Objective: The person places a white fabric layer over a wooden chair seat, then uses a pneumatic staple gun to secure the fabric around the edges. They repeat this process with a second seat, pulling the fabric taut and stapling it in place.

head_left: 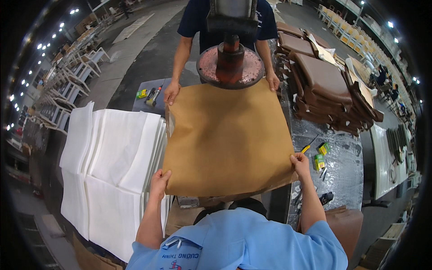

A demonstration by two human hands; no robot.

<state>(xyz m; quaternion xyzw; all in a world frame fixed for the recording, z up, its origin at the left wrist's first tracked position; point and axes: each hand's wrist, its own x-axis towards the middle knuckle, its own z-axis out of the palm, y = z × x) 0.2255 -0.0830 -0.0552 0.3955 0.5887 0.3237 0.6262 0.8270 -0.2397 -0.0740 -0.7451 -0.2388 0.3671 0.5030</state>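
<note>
A wide tan-brown sheet [229, 139] is stretched out flat between me and a person opposite. My left hand [159, 183] pinches its near left corner between thumb and fingers. At the near right corner, my right hand [300, 164] grips the edge the same way. The co-worker's hands [172, 92] hold the two far corners. Over the far edge of the sheet hangs a round press head [231, 67] with worn reddish paint, hiding part of that edge. What lies beneath the sheet is mostly covered.
Stacked white foam sheets [114, 148] stand to my left. Brown upholstered pads [321, 81] are piled at the far right. A yellow cutter knife [307, 147] and small green-yellow boxes [319, 162] lie on the right tabletop [342, 157]. More tools [155, 95] lie at the far left.
</note>
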